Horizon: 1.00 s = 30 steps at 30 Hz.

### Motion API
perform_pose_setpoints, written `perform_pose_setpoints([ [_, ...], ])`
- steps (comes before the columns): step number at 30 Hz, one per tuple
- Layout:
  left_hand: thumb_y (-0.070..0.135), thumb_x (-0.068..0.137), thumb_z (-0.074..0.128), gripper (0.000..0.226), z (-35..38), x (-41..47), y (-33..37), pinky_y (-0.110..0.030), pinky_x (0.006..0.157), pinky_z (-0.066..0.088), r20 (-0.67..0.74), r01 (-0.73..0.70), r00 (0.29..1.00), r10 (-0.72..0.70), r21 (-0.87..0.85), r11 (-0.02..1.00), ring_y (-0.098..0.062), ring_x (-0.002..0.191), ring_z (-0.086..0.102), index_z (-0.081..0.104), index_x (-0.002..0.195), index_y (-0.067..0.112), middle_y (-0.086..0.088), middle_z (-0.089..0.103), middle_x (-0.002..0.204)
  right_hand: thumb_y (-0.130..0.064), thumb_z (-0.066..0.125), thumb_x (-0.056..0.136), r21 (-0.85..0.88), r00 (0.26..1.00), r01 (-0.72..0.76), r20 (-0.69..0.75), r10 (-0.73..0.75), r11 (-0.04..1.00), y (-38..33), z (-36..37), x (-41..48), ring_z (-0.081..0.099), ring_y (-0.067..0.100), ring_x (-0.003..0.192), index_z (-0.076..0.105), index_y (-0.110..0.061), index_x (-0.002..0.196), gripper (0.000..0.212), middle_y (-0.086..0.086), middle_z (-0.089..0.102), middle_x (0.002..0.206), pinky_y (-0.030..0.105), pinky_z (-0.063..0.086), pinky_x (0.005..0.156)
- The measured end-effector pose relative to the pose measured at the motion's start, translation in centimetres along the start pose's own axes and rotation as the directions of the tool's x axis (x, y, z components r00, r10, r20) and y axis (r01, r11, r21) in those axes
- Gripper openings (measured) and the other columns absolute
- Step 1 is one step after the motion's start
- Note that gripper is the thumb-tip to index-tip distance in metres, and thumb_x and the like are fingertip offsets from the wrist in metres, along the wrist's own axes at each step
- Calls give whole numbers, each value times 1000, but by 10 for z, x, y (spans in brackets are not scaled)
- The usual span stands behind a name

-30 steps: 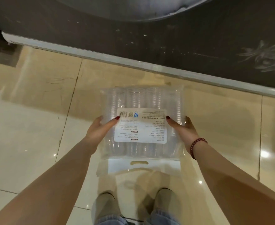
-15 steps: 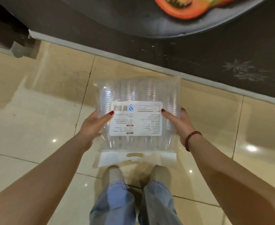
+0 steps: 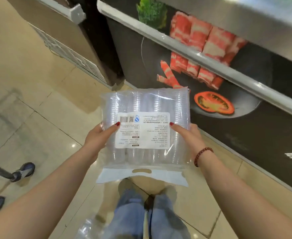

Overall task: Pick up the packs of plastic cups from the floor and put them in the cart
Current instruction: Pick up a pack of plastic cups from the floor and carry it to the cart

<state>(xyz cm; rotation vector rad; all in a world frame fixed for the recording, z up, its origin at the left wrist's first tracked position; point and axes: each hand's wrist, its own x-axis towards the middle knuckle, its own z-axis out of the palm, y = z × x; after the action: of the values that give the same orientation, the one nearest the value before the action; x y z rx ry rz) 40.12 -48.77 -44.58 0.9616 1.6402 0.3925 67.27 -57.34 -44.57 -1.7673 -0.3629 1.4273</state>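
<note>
- Pack of plastic cups (image 3: 145, 128) is held off the floor, label side up, between both hands.
- Left hand (image 3: 98, 137) grips the pack's left edge, thumb on top by the barcode, fingers hidden beneath.
- Right hand (image 3: 186, 135) grips the pack's right edge the same way.
- Cart wheels (image 3: 25, 170) stand low to the pack's left.
- A second clear pack (image 3: 90, 228) lies on the floor below it.

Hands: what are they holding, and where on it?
One pack of plastic cups: left hand grips its left edge, right hand its right edge, thumbs on top.
</note>
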Motion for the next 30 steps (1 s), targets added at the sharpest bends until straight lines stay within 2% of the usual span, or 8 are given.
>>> perform_pose_setpoints([
  [3,51,77,75,33,-44,-38,39,-41,101,46,-85,-95,992,91,-43,995,-15,111,60,62,105,39,14,67,107,-41,84,70,-28,996,73,50,-71,997,-56,24,-39,68,20,98,55,-22,114,55,0,68,111,44,55,88],
  [8,72,55,75,76,-123,-91,90,-43,98,49,-225,-180,962,156,-91,979,-19,106,64,67,112,21,0,71,108,-49,87,60,-78,963,221,172,-205,972,-139,82,-87,73,25,95,63,-19,121,73,6,75,108,49,58,85],
  [12,55,76,75,40,-191,-116,117,-41,95,46,-340,-248,920,192,-128,960,-19,96,56,59,84,19,8,59,88,-53,87,52,-83,933,319,201,-297,944,-188,142,-115,72,24,95,60,-22,117,77,3,74,107,48,57,87],
  [14,52,78,75,39,-224,-126,126,-38,89,44,-389,-269,900,198,-137,953,-17,87,50,49,74,23,10,49,81,-59,85,47,-105,912,361,247,-327,927,-209,175,-127,72,23,96,59,-22,118,84,2,73,108,47,57,85],
  [18,62,68,77,60,-291,-131,134,-36,78,40,-493,-312,848,196,-166,935,-17,80,52,60,87,8,0,54,85,-59,87,47,-116,879,398,333,-342,910,-243,239,-143,70,25,97,55,-23,122,88,2,71,110,44,55,76],
  [21,55,75,75,62,-329,-129,137,-31,69,37,-567,-351,800,193,-182,918,-21,87,52,61,100,0,-2,54,93,-47,83,65,-108,845,434,394,-362,894,-261,284,-145,69,25,99,54,-22,123,69,4,69,112,46,55,79],
  [25,54,76,75,68,-368,-123,138,-33,85,40,-612,-349,779,137,-242,905,-23,106,52,58,119,5,-2,55,115,-37,81,74,-103,810,464,453,-374,880,-283,338,-138,67,25,100,53,-20,119,55,4,68,110,45,54,82],
  [30,78,50,72,113,-418,-105,141,-47,104,45,-679,-365,725,114,-239,900,-27,127,51,50,141,15,-4,55,139,-40,81,74,-132,714,545,591,-376,828,-312,418,-110,69,19,98,63,-15,119,55,2,73,106,32,52,72],
])
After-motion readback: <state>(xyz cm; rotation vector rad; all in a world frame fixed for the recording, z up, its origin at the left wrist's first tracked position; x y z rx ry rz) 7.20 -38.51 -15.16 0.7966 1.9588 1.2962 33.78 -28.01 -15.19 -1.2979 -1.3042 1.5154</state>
